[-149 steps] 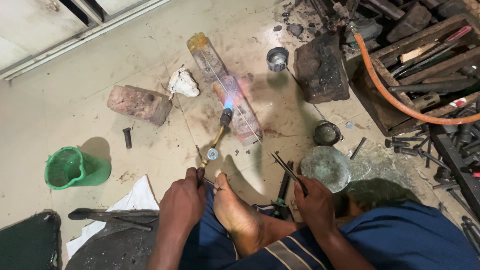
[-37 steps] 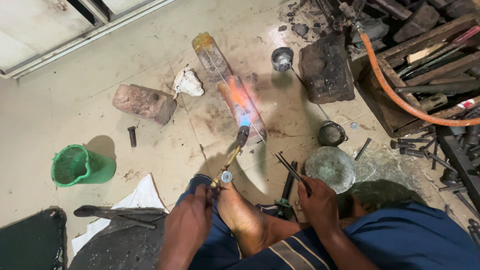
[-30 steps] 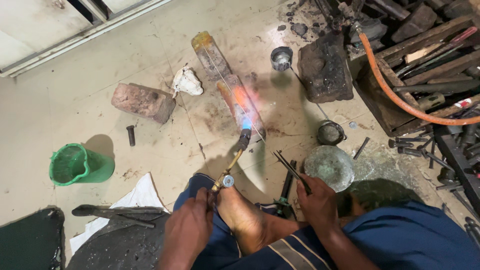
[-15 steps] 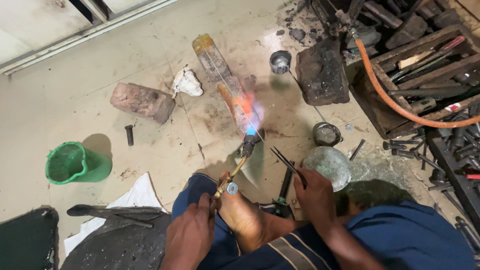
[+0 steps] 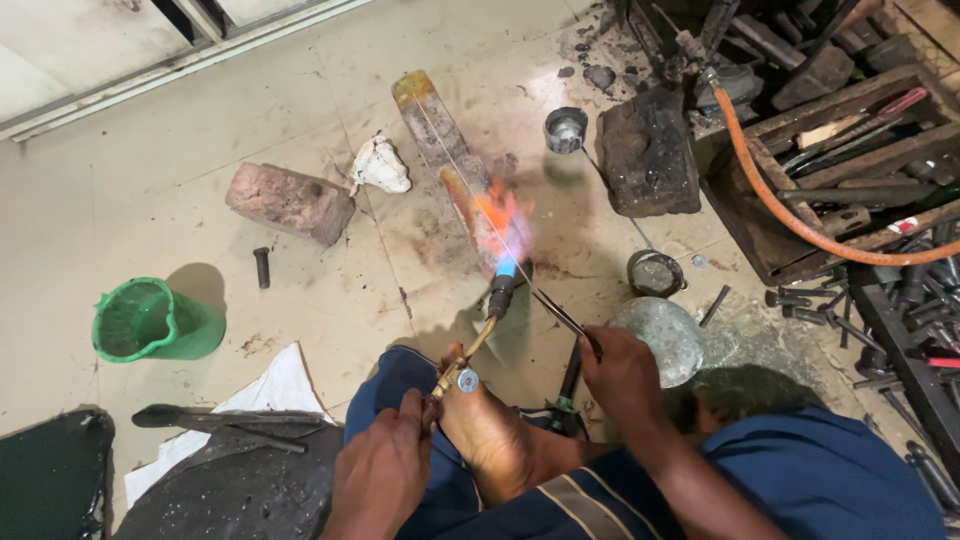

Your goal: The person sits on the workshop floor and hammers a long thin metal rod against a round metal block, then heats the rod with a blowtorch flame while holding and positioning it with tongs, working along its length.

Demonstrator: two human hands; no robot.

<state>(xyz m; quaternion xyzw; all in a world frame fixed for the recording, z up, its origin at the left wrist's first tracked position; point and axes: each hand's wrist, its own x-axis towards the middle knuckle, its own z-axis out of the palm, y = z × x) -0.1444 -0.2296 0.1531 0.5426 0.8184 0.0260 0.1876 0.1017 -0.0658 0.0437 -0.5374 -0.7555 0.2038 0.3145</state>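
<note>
**Brass torch plays on floor strip**

Orange flame licks a long metal strip (image 5: 470,190) on the floor. Left hand (image 5: 385,470) pinches the brass torch (image 5: 480,335); right hand (image 5: 625,375) pinches dark tongs (image 5: 560,315) beside it. Keeping the flame moving evenly should avoid scorching one spot.

A pale tiled floor (image 5: 120,180), stained and scorched near the middle, is seen. On it are laid a reddish brick (image 5: 288,202), a white lump (image 5: 380,165), a long charred block (image 5: 450,165), a dark stone block (image 5: 648,155), a green plastic basket (image 5: 150,322), a small dark bolt (image 5: 262,267) and a white cloth (image 5: 262,400).
</note>
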